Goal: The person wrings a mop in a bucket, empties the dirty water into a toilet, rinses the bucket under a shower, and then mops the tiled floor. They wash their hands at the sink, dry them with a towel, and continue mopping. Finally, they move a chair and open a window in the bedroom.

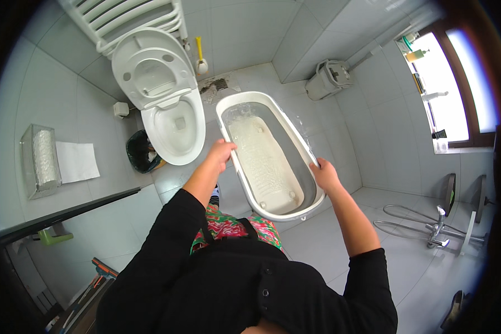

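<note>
A white and grey plastic tub (292,167) is held in front of my body, its long sides between my two hands. Shallow water lies in it, with foam or ripples at the far end. My left hand (222,153) grips the rim on the left long side. On the opposite long side, my right hand (325,173) holds the rim near its lower part. The fingers under the rim are partly hidden. Beyond my left hand stands a white toilet (198,137) with its seat and lid raised.
A lined waste bin (135,152) stands left of the toilet. A yellow-handled toilet brush (199,50) is by the back wall, near a dirty floor drain (221,84). A grey lidded bucket (317,85) sits at the wall. A shower mixer (436,229) projects on the right.
</note>
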Demonstrator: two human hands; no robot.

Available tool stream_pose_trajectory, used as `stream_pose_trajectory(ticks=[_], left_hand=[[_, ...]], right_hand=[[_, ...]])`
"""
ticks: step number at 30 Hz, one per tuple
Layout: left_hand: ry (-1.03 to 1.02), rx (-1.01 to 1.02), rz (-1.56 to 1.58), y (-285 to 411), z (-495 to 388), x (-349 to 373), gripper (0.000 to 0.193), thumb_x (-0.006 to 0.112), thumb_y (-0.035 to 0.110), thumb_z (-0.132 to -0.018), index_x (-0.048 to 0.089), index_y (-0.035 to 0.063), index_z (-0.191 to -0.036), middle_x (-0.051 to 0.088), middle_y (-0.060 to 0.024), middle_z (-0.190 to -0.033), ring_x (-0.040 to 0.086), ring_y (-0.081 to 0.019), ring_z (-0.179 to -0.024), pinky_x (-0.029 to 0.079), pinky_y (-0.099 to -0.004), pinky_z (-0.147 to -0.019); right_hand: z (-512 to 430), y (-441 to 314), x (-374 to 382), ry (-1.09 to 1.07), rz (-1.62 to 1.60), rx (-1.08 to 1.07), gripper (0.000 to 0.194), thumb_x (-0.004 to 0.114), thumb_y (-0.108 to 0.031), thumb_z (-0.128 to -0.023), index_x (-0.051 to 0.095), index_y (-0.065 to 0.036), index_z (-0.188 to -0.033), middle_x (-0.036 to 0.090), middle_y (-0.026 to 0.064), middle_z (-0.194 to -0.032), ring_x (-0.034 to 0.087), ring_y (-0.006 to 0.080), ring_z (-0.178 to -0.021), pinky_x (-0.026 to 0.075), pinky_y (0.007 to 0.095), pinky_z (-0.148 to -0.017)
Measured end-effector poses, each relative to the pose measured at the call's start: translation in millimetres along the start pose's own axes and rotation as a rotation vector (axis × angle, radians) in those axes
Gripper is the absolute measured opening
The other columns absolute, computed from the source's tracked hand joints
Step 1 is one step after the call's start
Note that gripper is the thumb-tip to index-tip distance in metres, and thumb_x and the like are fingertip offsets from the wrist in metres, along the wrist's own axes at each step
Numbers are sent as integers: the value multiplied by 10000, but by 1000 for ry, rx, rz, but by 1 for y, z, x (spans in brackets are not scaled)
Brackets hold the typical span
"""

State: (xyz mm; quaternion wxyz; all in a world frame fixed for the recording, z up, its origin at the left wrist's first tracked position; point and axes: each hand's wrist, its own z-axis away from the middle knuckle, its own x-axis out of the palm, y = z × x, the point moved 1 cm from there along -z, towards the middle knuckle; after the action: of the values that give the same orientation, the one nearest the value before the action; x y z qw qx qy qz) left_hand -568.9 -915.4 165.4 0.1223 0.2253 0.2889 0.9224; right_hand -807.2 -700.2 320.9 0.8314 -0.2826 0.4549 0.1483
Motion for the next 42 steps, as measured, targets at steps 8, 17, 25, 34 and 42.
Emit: stream_pose_trajectory(ticks=[8,17,25,34,42], left_hand=[[42,-284,111,-63,-22,-58,618,458,38,-917,311,293,-1461,548,-12,-1306,572,-225,-1107,406,-549,-940],[-118,109,-22,78,-37,-51,608,494,19,-905,401,277,-1448,540,-9,-1280,536,-204,-1109,414,-516,-974],[-122,333,-169,168,19,-27,533,492,49,-922,439,172,-1438,532,27,-1065,529,-143,-965,417,-369,-952],[-76,308,154,138,-30,-30,445,493,134,-965,473,164,-1409,558,22,-1294,494,-166,-1152,364,-477,-1005],[-147,144,81,48,-86,-6,488,359,264,-1051,267,222,-1528,428,-6,-1475,420,-221,-1326,353,-492,-1063]], right_hand=[[30,-6,95,367,104,-281,335,604,-249,-921,583,-25,-1169,651,194,-1089,624,402,-977,505,457,-824],[-57,-12,150,549,-282,-274,358,604,-269,-926,590,5,-1155,649,202,-1081,615,389,-987,490,433,-844],[-105,-43,141,408,-560,-167,324,606,-289,-933,615,-23,-1118,675,137,-916,627,233,-793,492,346,-735],[-76,-70,87,551,-512,-393,280,645,-198,-907,578,-1,-1095,633,108,-854,583,211,-733,475,333,-689],[-86,-120,93,675,-411,-350,336,638,-183,-892,530,12,-1144,617,178,-991,604,352,-875,485,411,-774]])
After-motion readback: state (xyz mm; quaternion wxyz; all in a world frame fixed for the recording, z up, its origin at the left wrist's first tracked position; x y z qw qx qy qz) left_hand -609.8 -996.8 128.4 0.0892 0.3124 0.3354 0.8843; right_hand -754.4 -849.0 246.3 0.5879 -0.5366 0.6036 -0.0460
